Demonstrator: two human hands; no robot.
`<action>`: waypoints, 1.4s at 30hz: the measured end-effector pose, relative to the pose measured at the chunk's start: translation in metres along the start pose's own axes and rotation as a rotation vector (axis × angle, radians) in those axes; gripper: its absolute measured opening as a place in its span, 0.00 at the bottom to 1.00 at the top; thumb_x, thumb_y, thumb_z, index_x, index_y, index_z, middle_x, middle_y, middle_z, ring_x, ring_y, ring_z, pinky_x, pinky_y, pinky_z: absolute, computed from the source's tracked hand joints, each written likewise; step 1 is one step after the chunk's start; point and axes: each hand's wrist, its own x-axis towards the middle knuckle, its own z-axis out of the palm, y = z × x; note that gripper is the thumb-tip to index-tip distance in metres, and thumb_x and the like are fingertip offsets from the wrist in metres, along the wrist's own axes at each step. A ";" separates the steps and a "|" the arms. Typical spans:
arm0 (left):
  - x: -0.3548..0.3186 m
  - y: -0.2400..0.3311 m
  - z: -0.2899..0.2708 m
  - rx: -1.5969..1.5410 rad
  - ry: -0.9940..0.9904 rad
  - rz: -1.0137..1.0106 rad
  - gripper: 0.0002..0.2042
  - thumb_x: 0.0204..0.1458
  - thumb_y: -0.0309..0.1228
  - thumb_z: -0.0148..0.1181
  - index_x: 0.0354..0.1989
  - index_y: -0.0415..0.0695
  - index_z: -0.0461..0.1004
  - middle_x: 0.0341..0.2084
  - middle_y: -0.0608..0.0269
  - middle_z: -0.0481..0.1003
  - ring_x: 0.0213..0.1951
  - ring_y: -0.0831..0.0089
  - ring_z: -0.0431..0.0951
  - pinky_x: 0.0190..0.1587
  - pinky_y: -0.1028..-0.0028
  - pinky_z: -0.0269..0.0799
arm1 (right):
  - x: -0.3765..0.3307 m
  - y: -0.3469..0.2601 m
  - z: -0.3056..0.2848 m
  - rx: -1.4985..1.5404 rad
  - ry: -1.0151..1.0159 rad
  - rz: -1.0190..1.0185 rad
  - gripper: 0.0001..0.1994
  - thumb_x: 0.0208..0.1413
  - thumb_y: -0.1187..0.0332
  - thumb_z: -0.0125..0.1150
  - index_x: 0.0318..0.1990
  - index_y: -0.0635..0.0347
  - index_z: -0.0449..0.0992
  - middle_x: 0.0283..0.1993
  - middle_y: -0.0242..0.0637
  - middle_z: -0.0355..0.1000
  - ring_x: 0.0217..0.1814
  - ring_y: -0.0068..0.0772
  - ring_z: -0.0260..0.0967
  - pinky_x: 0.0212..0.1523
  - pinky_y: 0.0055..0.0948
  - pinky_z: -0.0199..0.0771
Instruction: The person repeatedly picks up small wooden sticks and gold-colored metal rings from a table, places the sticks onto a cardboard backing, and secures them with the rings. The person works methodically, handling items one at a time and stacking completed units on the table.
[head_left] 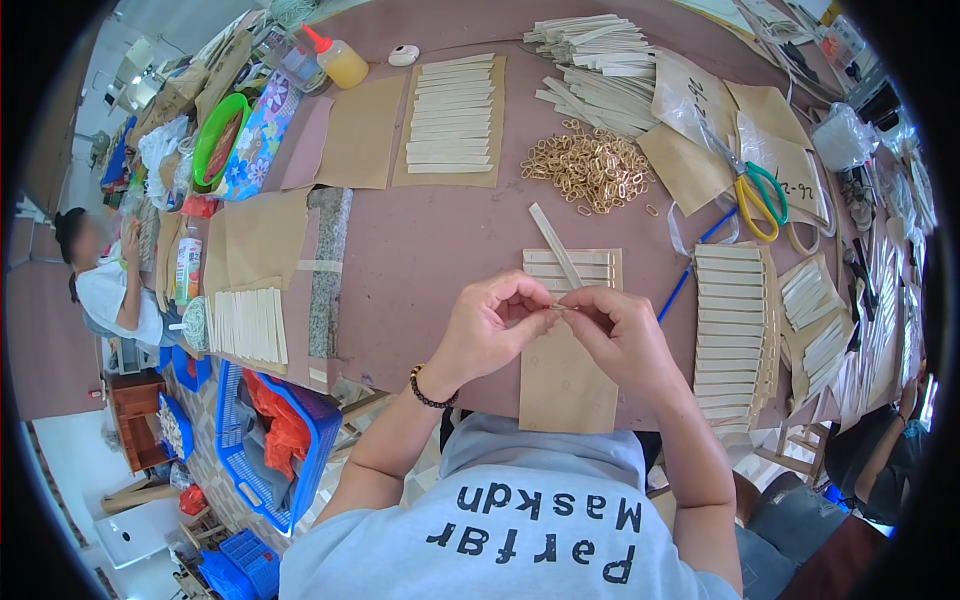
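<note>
My left hand (497, 328) and my right hand (622, 332) meet in a pinch above a brown card (568, 385). Between their fingertips is the near end of a narrow cream strip (554, 243), which slants away to the far left. A small piece at the pinched end is too covered by fingers to make out. Several cream strips with gold-coloured ends lie across the far part of the card. Beyond my hands a pile of gold oval rings (588, 168) rests on the table, with a heap of loose cream strips (600, 75) behind it.
To the right lie a card of finished strips (733, 330), a blue pen (675, 290) and scissors (757, 195). A strip-covered card (450, 120) and a yellow glue bottle (342, 65) are at the far left. A blue basket (235, 450) stands below the table; another person (110, 285) sits left.
</note>
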 end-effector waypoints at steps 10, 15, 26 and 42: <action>-0.009 -0.003 0.009 -0.348 0.167 -0.039 0.08 0.56 0.19 0.59 0.43 0.36 0.73 0.32 0.66 0.75 0.33 0.80 0.77 0.39 0.80 0.75 | -0.006 0.023 -0.002 0.861 0.092 0.261 0.09 0.57 0.75 0.61 0.45 0.62 0.75 0.50 0.42 0.75 0.46 0.28 0.75 0.44 0.25 0.75; -0.022 -0.023 0.023 -0.333 0.104 -0.108 0.10 0.58 0.20 0.56 0.48 0.36 0.72 0.35 0.64 0.76 0.35 0.78 0.77 0.42 0.78 0.75 | -0.012 0.029 0.019 1.272 0.101 0.147 0.07 0.61 0.74 0.58 0.45 0.63 0.75 0.51 0.48 0.74 0.50 0.33 0.74 0.47 0.30 0.77; -0.081 -0.035 0.030 0.984 0.114 0.268 0.25 0.44 0.34 0.67 0.51 0.36 0.70 0.52 0.50 0.69 0.54 0.56 0.68 0.55 0.57 0.61 | 0.010 0.023 -0.006 0.072 -0.304 0.378 0.08 0.59 0.71 0.59 0.38 0.68 0.76 0.28 0.34 0.74 0.28 0.23 0.73 0.31 0.22 0.71; -0.084 -0.040 0.030 1.035 0.091 0.231 0.25 0.46 0.36 0.65 0.51 0.37 0.71 0.58 0.49 0.65 0.60 0.56 0.64 0.59 0.57 0.58 | 0.029 0.028 0.009 -0.012 -0.416 0.411 0.08 0.57 0.70 0.59 0.36 0.68 0.76 0.24 0.32 0.72 0.22 0.20 0.70 0.24 0.21 0.68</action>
